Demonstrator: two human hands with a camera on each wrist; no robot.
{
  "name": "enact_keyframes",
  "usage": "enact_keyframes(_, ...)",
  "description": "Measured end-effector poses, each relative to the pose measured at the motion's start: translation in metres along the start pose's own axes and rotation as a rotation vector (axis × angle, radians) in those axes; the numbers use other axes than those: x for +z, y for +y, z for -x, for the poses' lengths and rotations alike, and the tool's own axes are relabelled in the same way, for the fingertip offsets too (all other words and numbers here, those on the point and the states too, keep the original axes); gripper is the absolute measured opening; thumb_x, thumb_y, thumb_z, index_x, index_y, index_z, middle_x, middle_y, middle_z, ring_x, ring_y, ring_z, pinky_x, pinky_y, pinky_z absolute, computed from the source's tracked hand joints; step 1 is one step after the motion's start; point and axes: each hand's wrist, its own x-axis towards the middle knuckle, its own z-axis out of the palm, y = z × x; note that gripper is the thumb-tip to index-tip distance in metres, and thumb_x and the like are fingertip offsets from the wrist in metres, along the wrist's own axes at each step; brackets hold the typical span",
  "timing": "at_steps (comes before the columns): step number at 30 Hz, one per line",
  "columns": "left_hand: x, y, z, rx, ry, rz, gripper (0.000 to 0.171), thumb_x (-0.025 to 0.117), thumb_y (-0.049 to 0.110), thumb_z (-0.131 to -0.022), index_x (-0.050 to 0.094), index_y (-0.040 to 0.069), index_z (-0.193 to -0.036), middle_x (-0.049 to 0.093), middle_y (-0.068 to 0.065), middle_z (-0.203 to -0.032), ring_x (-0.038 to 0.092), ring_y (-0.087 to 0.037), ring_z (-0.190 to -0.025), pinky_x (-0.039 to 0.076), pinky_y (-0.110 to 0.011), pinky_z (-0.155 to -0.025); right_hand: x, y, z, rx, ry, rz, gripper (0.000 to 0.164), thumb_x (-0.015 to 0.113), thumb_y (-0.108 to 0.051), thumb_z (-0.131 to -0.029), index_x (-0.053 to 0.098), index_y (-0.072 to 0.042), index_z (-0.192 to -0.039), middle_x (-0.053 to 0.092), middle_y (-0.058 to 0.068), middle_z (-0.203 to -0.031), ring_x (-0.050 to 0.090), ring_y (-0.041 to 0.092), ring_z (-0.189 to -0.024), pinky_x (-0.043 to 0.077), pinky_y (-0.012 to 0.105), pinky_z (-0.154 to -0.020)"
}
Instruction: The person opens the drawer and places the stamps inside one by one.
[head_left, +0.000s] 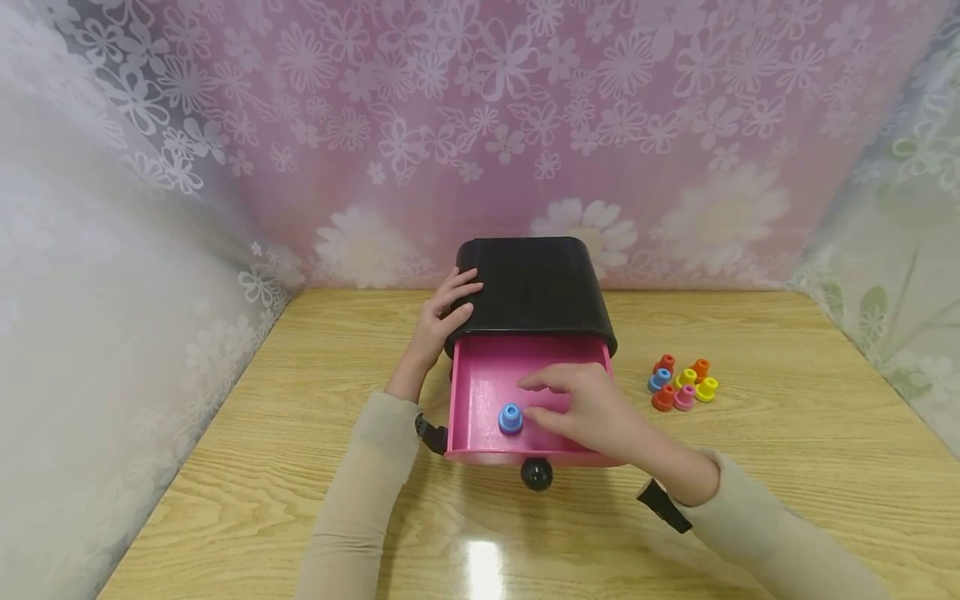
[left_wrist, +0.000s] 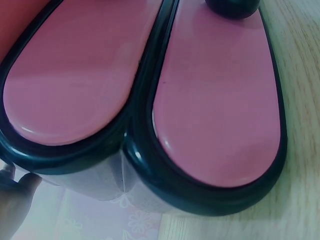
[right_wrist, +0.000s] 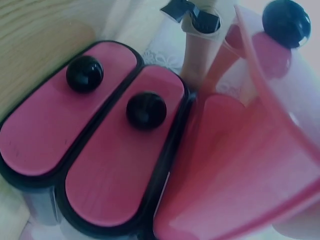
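A small blue peg [head_left: 511, 418] with a flared base stands upright on the floor of the pulled-out pink drawer [head_left: 480, 375]. Over that drawer reaches my right hand [head_left: 581, 408], its thumb and index finger spread apart just right of the peg, nothing held between them. My left hand [head_left: 444, 312] rests on the upper left edge of the black cabinet [head_left: 532, 279], fingers extended over its top. In the left wrist view, part of the left hand [left_wrist: 15, 200] shows at the cabinet's edge.
Several coloured pegs, among them a yellow peg [head_left: 707, 389], stand grouped on the wooden table [head_left: 787, 433] right of the cabinet. Closed pink drawer fronts [right_wrist: 115, 170] with black knobs [right_wrist: 146, 110] lie below the open drawer. A floral curtain [head_left: 450, 150] hangs behind.
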Motion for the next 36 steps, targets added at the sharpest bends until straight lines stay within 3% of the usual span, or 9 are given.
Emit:
enact_keyframes(4, 0.000, -0.005, 0.000, 0.004, 0.008, -0.006, 0.063, 0.054, 0.042, -0.084, 0.051, -0.010, -0.118, 0.037, -0.014, -0.136, 0.010, -0.022, -0.133, 0.012, -0.043, -0.104, -0.009, 0.004, 0.004, 0.017, 0.032, -0.008, 0.024, 0.072, -0.006, -0.071, 0.067, -0.001, -0.094, 0.066, 0.005, -0.089, 0.061, 0.019, -0.083, 0.049, 0.035, -0.073)
enact_keyframes(6, 0.001, -0.004, 0.000, 0.005, 0.006, -0.007, 0.057, 0.054, 0.038, -0.086, 0.051, -0.009, -0.119, 0.037, -0.015, -0.136, 0.010, -0.022, -0.133, 0.012, -0.042, -0.104, -0.015, 0.005, 0.007, 0.045, 0.037, 0.004, 0.025, 0.072, -0.006, -0.071, 0.067, -0.002, -0.094, 0.066, 0.005, -0.090, 0.061, 0.020, -0.083, 0.049, 0.035, -0.073)
enact_keyframes(10, 0.003, 0.008, -0.001, 0.012, -0.001, 0.003, 0.036, 0.049, 0.007, -0.088, 0.049, -0.013, -0.118, 0.035, -0.020, -0.135, 0.009, -0.027, -0.133, 0.011, -0.041, -0.105, -0.027, 0.007, 0.013, 0.089, 0.051, 0.033, 0.026, 0.072, -0.006, -0.071, 0.067, -0.003, -0.097, 0.066, 0.005, -0.090, 0.060, 0.021, -0.082, 0.049, 0.036, -0.071)
enact_keyframes(13, 0.007, 0.019, 0.000, 0.016, -0.005, 0.000, 0.033, 0.045, -0.007, -0.085, 0.047, -0.017, -0.116, 0.033, -0.026, -0.134, 0.008, -0.033, -0.132, 0.011, -0.043, -0.104, -0.034, 0.009, 0.018, 0.120, 0.075, 0.038, 0.027, 0.072, -0.005, -0.071, 0.067, -0.003, -0.097, 0.066, 0.005, -0.090, 0.060, 0.021, -0.082, 0.050, 0.037, -0.069)
enact_keyframes(18, 0.009, 0.027, 0.000, 0.010, -0.008, -0.014, 0.035, 0.043, -0.006, -0.083, 0.045, -0.019, -0.116, 0.031, -0.028, -0.133, 0.006, -0.035, -0.131, 0.011, -0.043, -0.104, -0.045, 0.017, 0.027, 0.155, 0.107, 0.025, 0.029, 0.071, -0.003, -0.070, 0.066, 0.000, -0.099, 0.065, 0.009, -0.093, 0.061, 0.025, -0.084, 0.050, 0.038, -0.070)
enact_keyframes(26, 0.009, 0.027, 0.001, 0.009, -0.010, -0.006, 0.035, 0.045, -0.002, -0.086, 0.045, -0.018, -0.117, 0.031, -0.028, -0.134, 0.006, -0.035, -0.131, 0.011, -0.045, -0.104, -0.057, 0.030, 0.042, 0.207, 0.165, 0.039, 0.027, 0.070, -0.008, -0.074, 0.066, 0.001, -0.099, 0.065, 0.011, -0.095, 0.062, 0.026, -0.083, 0.050, 0.038, -0.070)
enact_keyframes(33, 0.009, 0.030, 0.002, 0.007, 0.000, 0.002, 0.035, 0.042, -0.007, -0.083, 0.044, -0.020, -0.116, 0.030, -0.030, -0.133, 0.005, -0.036, -0.131, 0.011, -0.045, -0.104, -0.065, 0.041, 0.053, 0.260, 0.198, 0.036, 0.027, 0.069, -0.011, -0.075, 0.065, -0.001, -0.099, 0.065, 0.011, -0.095, 0.063, 0.026, -0.081, 0.049, 0.020, -0.064)
enact_keyframes(36, 0.009, 0.031, 0.002, 0.009, 0.001, 0.005, 0.035, 0.042, -0.007, -0.083, 0.044, -0.020, -0.116, 0.030, -0.030, -0.133, 0.006, -0.036, -0.131, 0.011, -0.044, -0.104, -0.070, 0.046, 0.058, 0.290, 0.213, 0.033, 0.028, 0.069, -0.013, -0.076, 0.065, -0.001, -0.100, 0.065, 0.012, -0.095, 0.063, 0.029, -0.082, 0.048, 0.018, -0.063)
